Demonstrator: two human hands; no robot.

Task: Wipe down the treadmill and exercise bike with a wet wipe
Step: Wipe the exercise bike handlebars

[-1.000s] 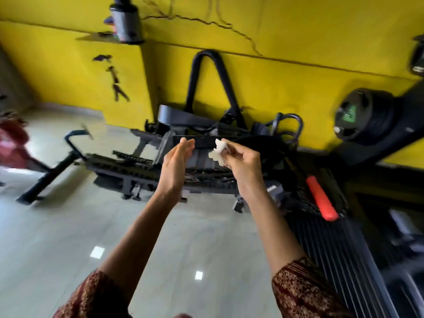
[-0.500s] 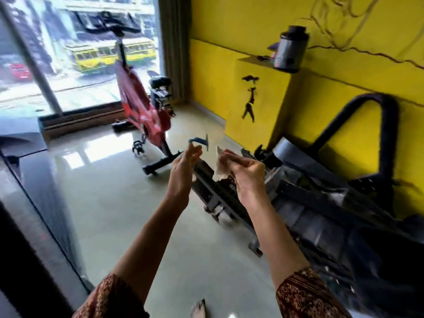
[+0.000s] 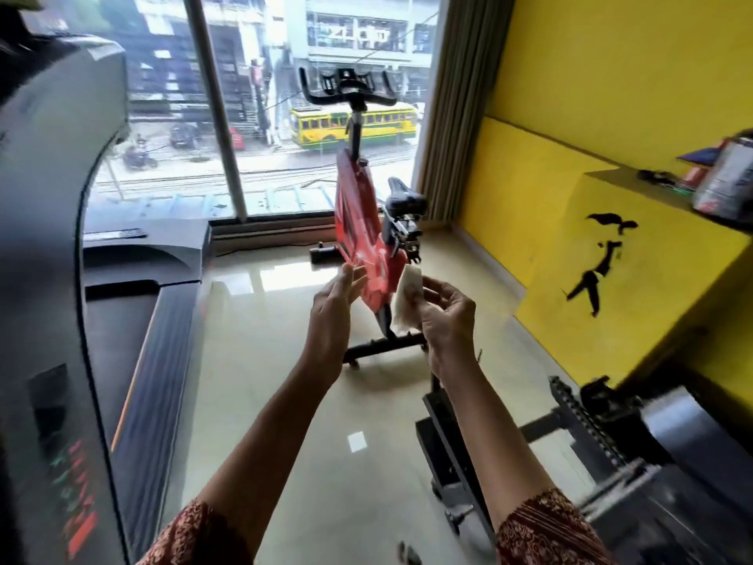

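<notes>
a large window point(image 3: 285, 189) is seen at the back, with a yellow-green bus point(image 3: 322, 126) and a motorbike point(image 3: 138, 159) outside. a beige curtain point(image 3: 452, 116) is hung at its right edge. a black figure decal point(image 3: 599, 271) is painted on a yellow ledge block point(image 3: 660, 320) below the yellow wall point(image 3: 631, 55). a blurred canister point(image 3: 725, 181) is set on top. a black machine with a chain point(image 3: 652, 462) is stood on the glossy floor point(image 3: 285, 401), lower right.

We stand with the treadmill point(image 3: 134, 360) along our left and the exercise bike point(image 3: 358, 222) ahead, before the window point(image 3: 285, 165). Our left hand point(image 3: 332, 316) and right hand point(image 3: 446, 320) are raised in front of the bike, and the right hand holds the wet wipe point(image 3: 407, 303). A machine point(image 3: 635, 450) sits low at our right.
</notes>
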